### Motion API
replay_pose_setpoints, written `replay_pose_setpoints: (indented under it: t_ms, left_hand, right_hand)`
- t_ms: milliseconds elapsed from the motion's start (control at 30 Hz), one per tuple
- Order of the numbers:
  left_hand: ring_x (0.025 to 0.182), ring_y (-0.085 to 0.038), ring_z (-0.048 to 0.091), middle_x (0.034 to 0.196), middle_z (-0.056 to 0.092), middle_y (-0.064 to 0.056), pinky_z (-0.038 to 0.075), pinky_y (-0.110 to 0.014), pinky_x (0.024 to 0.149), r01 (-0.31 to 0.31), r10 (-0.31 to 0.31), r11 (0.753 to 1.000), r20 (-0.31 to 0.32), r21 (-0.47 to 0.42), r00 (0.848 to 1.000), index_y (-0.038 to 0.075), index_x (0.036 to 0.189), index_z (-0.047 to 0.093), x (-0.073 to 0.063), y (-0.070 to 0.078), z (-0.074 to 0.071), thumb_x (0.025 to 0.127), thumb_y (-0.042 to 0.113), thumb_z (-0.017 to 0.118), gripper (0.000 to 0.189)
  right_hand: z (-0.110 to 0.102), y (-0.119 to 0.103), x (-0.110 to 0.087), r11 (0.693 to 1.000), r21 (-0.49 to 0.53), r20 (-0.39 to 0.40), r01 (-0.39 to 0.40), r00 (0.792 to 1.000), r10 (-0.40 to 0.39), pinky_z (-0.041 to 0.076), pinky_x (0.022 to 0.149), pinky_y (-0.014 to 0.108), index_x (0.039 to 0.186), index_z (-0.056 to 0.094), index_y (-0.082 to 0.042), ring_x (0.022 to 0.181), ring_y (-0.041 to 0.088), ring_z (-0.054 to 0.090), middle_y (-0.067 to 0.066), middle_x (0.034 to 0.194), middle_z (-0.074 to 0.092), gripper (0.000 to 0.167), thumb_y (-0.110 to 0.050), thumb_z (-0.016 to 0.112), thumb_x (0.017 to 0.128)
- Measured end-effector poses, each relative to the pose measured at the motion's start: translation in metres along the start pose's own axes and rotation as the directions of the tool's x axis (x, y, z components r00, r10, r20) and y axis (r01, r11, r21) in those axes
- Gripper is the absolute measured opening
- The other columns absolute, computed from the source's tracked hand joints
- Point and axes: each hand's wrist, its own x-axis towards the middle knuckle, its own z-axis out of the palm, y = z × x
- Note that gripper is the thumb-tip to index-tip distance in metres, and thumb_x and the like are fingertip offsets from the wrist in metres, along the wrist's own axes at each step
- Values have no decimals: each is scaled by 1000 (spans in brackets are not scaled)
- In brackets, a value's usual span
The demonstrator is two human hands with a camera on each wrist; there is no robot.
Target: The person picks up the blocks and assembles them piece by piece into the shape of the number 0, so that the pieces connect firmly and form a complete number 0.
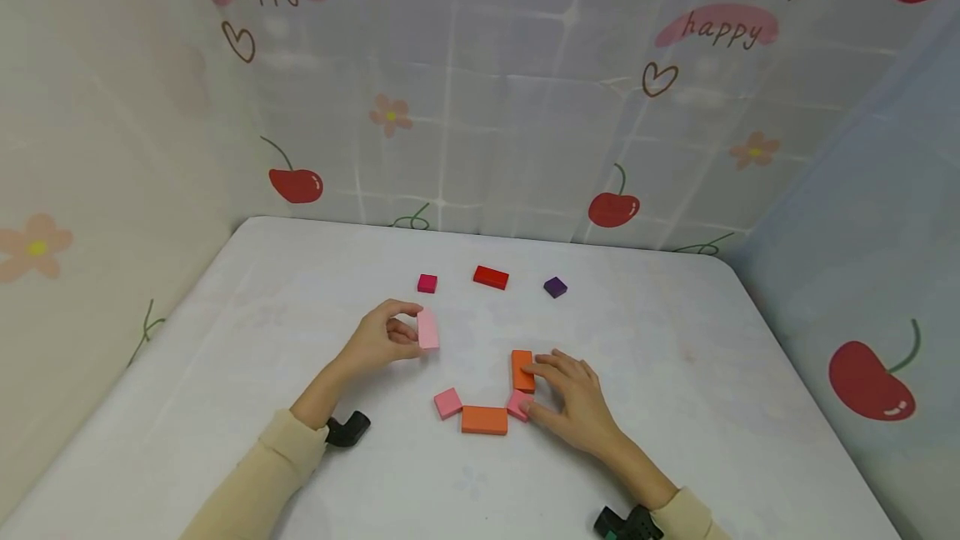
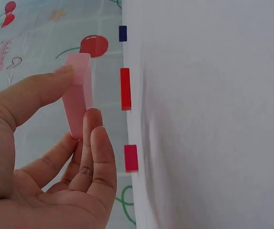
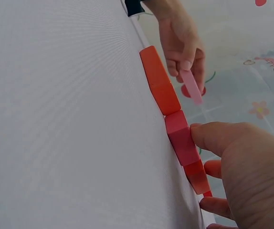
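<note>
My left hand (image 1: 382,335) pinches a light pink rectangular block (image 1: 427,330) between thumb and fingertips, held up above the table in the left wrist view. My right hand (image 1: 573,398) lies beside a row of blocks, fingers spread and loosely bent. Its thumb touches a pink block (image 1: 519,404) and a fingertip rests at the upright-lying orange block (image 1: 522,371). A second orange block (image 1: 484,420) lies crosswise in front, its right end meeting that pink block. Another pink block (image 1: 447,403) sits angled at its left end.
Farther back on the white table (image 1: 637,315) lie a magenta block (image 1: 427,283), a red block (image 1: 491,277) and a dark purple block (image 1: 556,287). Printed curtains (image 1: 510,123) with cherries enclose the table's back and sides.
</note>
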Motion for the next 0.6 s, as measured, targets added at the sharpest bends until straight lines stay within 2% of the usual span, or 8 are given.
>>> replay_pose_setpoints:
  t_ms: [100, 367, 600]
  left_hand:
    - [84, -17, 64, 101, 64, -12, 56, -25, 76, 0, -1, 1000, 31, 8, 1000, 5, 129, 56, -1, 3, 7, 76, 8, 82, 60]
    - [85, -16, 61, 114, 61, -11, 54, -22, 74, -11, 9, 1000, 96, 15, 995, 5, 127, 58, -5, 5, 20, 75, 7, 83, 57]
    - [78, -17, 58, 94, 62, -8, 52, -20, 69, -45, 38, 998, 139, 51, 990, 4, 124, 59, -7, 1, 27, 74, 6, 83, 56]
  right_hand:
    - [0, 0, 0, 1000, 3, -2, 1, 1000, -1, 24, 104, 72, 123, 67, -17, 131, 40, 47, 11, 129, 62, 47, -29, 76, 78]
    - [1, 0, 0, 1000, 3, 0, -6, 1000, 6, 24, 104, 73, 123, 67, -18, 131, 39, 47, 11, 128, 63, 48, -30, 77, 78]
    - [0, 0, 0, 1000, 3, 5, -8, 1000, 8, 23, 105, 73, 123, 67, -19, 132, 39, 46, 10, 129, 62, 46, -30, 76, 79]
